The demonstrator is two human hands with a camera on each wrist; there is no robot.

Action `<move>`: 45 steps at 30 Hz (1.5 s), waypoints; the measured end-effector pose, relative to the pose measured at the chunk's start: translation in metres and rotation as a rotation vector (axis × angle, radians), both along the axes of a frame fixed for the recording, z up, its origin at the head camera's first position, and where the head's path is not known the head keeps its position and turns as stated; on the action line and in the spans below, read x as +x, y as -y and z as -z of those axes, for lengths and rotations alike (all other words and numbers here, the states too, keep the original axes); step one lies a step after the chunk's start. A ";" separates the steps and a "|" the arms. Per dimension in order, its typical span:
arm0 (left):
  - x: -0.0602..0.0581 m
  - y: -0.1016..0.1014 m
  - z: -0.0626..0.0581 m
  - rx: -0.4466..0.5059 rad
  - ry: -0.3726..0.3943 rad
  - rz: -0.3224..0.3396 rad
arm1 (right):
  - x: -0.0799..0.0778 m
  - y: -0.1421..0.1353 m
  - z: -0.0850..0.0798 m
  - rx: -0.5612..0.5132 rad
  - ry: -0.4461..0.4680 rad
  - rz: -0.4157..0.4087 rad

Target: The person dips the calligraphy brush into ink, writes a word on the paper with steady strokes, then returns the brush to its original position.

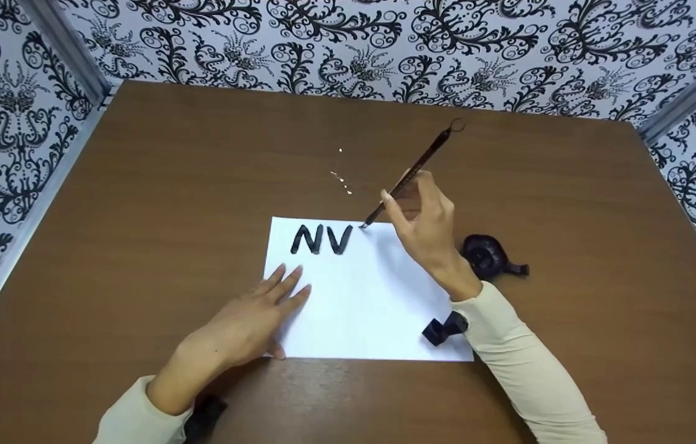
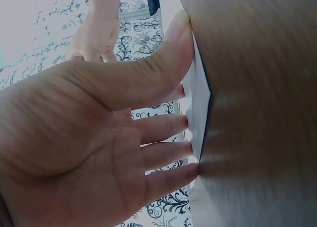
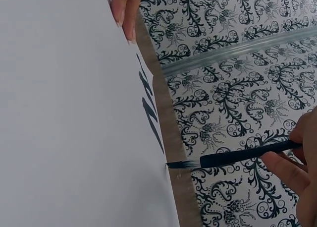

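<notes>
My right hand pinches a dark calligraphy brush by its handle, which slants up to the right and ends in a hanging loop. Down at the top edge of the white sheet of paper, the ink-darkened bristles meet the surface, just right of two brushed black letters that read N and V. My left hand rests on the sheet's left side with its fingers spread. In the left wrist view, its thumb lies at the paper's near edge.
A dark round dish with a short spout-like handle sits right of the paper, behind my right wrist. Small pale flecks mark the brown table beyond the sheet. Patterned wallpaper borders the table's far edge.
</notes>
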State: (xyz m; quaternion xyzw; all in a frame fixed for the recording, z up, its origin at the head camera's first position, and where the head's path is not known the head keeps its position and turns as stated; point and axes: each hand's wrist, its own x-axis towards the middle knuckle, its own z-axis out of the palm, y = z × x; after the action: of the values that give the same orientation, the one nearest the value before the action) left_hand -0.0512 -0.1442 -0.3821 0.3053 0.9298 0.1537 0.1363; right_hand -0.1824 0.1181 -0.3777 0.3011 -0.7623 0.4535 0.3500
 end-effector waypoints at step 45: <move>0.000 -0.001 0.000 0.005 0.010 -0.005 | 0.003 0.000 -0.005 0.131 -0.005 -0.051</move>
State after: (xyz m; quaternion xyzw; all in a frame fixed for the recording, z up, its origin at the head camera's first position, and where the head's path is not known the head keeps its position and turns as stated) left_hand -0.0509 -0.1431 -0.3823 0.3024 0.9295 0.1581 0.1399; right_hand -0.1794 0.1180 -0.3730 0.3441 -0.7815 0.4106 0.3198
